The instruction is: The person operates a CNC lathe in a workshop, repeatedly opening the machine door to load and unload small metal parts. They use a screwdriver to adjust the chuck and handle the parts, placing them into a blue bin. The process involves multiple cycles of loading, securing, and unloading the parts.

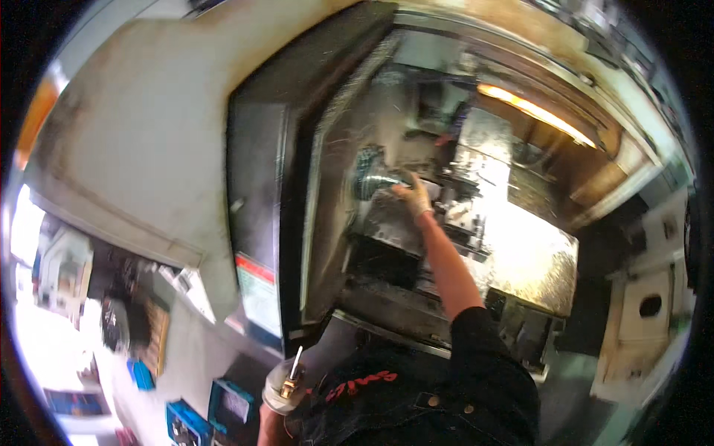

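Observation:
My right arm reaches into a lathe's work space. The gloved right hand (418, 199) is at the front end of the chuck (369, 172), its fingers closed round a dark, roundish metal workpiece (406, 178); blur hides its exact shape. Low in front of my body, my left hand (280, 392), in a pale glove, grips a small brass-coloured metal part (288, 385). A thin white stick-like piece (297, 360) points up from beside that part. The tool turret (461, 204), wet and metallic, stands just right of my right hand.
The machine's dark sliding door (256, 178) stands to the left of the opening. A bright lamp strip (535, 113) glows inside, above a shiny metal cover (532, 256). Blue bins (187, 422) with parts sit on the floor at lower left, near a wooden pallet (158, 338).

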Demonstrator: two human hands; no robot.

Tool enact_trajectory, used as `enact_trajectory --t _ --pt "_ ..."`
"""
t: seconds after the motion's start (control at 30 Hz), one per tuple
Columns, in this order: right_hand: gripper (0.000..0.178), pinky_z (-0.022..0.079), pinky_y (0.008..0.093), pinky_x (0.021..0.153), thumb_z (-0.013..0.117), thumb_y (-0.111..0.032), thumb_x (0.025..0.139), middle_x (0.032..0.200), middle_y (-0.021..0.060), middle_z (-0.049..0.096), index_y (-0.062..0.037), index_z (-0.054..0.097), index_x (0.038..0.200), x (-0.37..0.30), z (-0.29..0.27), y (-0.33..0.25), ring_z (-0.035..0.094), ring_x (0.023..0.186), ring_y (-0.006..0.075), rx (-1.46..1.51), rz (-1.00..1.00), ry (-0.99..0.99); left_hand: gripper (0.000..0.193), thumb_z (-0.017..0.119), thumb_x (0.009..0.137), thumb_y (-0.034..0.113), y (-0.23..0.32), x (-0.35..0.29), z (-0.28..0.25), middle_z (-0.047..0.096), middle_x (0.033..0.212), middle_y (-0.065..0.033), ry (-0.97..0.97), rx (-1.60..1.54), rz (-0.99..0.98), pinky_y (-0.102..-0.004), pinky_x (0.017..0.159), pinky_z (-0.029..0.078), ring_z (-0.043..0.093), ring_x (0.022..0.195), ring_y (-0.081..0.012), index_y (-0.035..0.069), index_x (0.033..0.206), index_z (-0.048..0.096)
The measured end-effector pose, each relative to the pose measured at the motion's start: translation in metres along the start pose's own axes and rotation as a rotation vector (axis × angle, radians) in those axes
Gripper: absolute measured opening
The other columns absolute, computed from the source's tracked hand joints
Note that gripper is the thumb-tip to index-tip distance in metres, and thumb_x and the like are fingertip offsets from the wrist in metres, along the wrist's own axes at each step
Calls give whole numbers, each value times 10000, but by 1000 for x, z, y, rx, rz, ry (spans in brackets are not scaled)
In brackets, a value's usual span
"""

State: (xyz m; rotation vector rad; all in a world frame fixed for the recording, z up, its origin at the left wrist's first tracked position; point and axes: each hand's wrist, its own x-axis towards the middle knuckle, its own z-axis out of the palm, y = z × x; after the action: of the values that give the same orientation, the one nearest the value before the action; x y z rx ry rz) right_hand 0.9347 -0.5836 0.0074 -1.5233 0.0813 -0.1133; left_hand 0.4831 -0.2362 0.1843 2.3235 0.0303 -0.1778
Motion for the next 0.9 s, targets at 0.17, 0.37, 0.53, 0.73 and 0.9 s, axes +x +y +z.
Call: enact_trajectory --t 0.17,0.37,0.53,0.73,0.9 --pt "472 444 273 667 689 -179 817 964 28 602 -46 514 1235 -12 16 -26 531 777 100 -63 60 17 172 513 865 175 -18 -26 -118 615 812 -51 315 532 240 -266 576 475 602 670 -173 36 911 603" --pt "539 455 261 749 696 -213 827 1070 68 613 -13 480 1279 12 18 0 558 899 132 -16 57 -51 420 489 615 -77 9 36 -193 450 1287 -244 478 418 288 -378 822 438 538 993 -367 27 1019 534" --pt "549 461 272 807 715 -185 804 1146 104 602 -12 493 1275 -2 22 -15 582 950 147 22 104 -131 371 550 629 -36 -10 53 -206 498 872 -135 444 470 241 -355 714 430 507 791 -319 48 990 537" --pt "625 403 310 935 726 -166 773 1233 148 553 24 452 1301 -14 25 -40 537 1094 212 -123 172 -57 464 524 609 -30 -24 61 -195 541 925 -136 384 274 104 -359 732 448 536 826 -299 17 1069 540" --pt "595 466 269 799 743 -120 756 1124 113 598 26 477 1268 -13 17 -35 587 930 171 252 221 -65 580 452 571 -64 6 76 -193 559 886 -129 384 337 203 -332 744 455 544 779 -288 17 1141 518"
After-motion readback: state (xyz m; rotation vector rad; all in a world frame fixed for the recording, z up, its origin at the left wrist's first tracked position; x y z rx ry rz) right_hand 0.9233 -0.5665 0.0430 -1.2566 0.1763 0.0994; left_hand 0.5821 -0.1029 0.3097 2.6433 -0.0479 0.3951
